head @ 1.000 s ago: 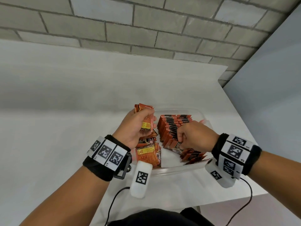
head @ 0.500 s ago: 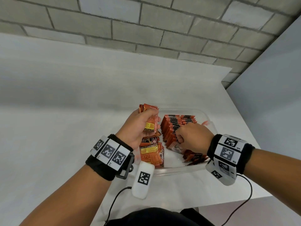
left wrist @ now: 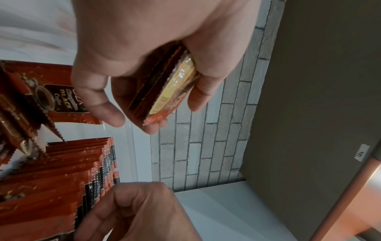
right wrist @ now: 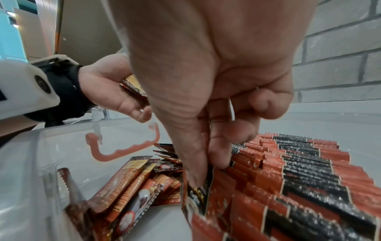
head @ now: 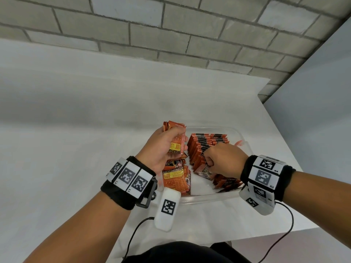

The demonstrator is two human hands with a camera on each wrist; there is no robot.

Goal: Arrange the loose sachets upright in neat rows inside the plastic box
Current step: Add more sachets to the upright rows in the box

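A clear plastic box [head: 214, 198] stands on the white table and holds orange and black coffee sachets. A leaning row of sachets [head: 206, 144] fills its far right part. My right hand [head: 209, 161] pinches the top edge of one sachet [right wrist: 199, 194] at the near end of that row. My left hand [head: 175, 143] holds a small stack of sachets [left wrist: 163, 88] upright above the box's left side. Loose sachets [head: 175, 180] lie flat below it, and more [head: 227, 184] lie under my right wrist.
The box's pink latch handle [right wrist: 123, 150] hangs at its left wall. The table's right edge [head: 296, 162] runs close to the box, with a grey wall beyond. A brick wall [head: 171, 31] stands behind the table. Cables from the wrist cameras hang over the front edge.
The right hand has shifted slightly toward the near end of the row, still pinching a sachet. The left hand keeps its stack raised in about the same place.
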